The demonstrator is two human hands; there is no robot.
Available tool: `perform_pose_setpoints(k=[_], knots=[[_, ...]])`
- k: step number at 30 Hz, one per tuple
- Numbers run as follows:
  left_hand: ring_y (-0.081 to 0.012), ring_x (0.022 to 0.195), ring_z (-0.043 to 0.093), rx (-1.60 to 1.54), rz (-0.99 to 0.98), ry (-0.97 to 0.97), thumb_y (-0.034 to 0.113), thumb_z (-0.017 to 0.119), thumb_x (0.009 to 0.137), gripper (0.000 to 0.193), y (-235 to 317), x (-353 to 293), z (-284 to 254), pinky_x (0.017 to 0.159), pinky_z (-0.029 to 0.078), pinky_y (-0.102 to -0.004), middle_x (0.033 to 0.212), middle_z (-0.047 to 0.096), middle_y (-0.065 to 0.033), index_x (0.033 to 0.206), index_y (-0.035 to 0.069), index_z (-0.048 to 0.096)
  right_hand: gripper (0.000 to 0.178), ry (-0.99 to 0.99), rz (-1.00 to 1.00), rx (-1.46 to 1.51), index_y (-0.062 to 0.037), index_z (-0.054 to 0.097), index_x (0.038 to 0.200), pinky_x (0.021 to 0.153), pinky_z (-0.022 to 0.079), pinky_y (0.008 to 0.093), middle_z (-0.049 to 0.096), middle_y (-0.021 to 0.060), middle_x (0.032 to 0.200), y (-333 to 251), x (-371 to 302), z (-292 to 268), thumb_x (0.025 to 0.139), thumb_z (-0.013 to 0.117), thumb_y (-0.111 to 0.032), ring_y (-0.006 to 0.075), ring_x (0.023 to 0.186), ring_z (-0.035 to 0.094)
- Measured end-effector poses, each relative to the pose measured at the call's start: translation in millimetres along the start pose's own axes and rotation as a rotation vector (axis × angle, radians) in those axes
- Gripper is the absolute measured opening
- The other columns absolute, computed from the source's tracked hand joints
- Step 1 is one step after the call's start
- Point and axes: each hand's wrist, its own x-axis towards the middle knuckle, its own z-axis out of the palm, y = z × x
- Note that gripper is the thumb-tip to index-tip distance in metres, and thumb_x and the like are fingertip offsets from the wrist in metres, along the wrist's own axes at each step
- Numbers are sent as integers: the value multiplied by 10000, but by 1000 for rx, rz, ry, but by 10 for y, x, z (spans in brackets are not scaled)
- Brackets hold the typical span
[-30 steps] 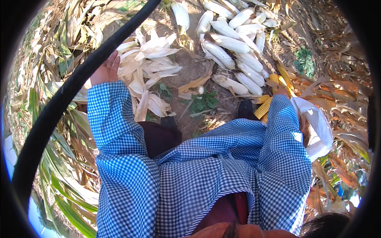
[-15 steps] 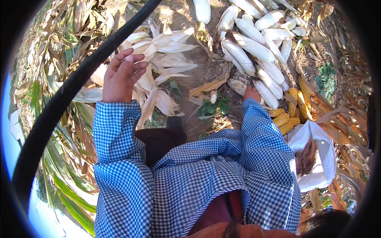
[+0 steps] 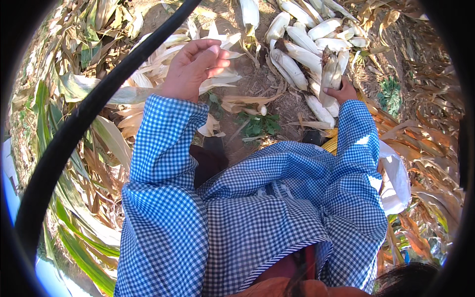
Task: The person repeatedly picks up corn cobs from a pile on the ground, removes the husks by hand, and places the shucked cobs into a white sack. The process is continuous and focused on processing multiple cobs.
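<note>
My right hand [image 3: 343, 93] grips an unpeeled ear of corn [image 3: 331, 74] in a dull, brownish husk. It holds this ear upright over the near right edge of a pile of pale husked ears [image 3: 292, 69]. My left hand [image 3: 193, 69] is raised above the loose dry husks [image 3: 225, 81] on the left, its fingers loosely bent and apart, with nothing visible in it. Bare yellow corn cobs [image 3: 330, 143] show in part beside my right sleeve, which hides the rest of them.
Dry corn stalks and leaves [image 3: 79, 94] cover the ground on the left, and more lie on the right. A white sack [image 3: 396, 180] stands beside my right arm. Small green weeds [image 3: 260, 123] grow between my feet and the pile. A black strap or cable [image 3: 94, 104] crosses the left of the view.
My right hand has lifted the brownish ear of corn from the near edge of the pile and moved up and right. My left hand has shifted right and a little farther away.
</note>
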Motion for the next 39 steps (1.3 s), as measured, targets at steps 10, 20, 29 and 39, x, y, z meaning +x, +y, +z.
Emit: perform_pose_setpoints(k=[10,20,29,39], knots=[[-170,1078,524,288,328,-399,147,671,817,521,-520,-383,948,889,461,-300,1180,524,-126,1263,20,434,606,326,-263,337,43,578,1053,837,465,332,639,164,1005,-1331,-1338,184,704,742,-425,225,944,614],[-180,1128,472,-33,80,-389,95,662,811,587,-527,-144,647,941,416,-339,1203,501,-69,1316,52,366,439,27,-401,715,43,534,1131,839,444,280,620,121,1021,-1521,-1238,646,862,611,-295,181,953,578],[-263,928,591,-370,-108,-764,575,599,767,788,-408,-115,625,819,492,-380,1042,582,-142,1278,11,395,502,-96,-428,1058,-8,476,1247,964,378,350,545,93,1182,-1610,-1101,404,897,560,-358,194,1099,508],[-183,966,512,-159,-61,-444,481,602,833,689,-456,-274,834,800,439,-308,1061,540,-86,1292,14,387,351,135,-488,932,20,559,1143,840,446,264,635,79,1037,-1738,-1133,572,866,620,-186,129,938,576]])
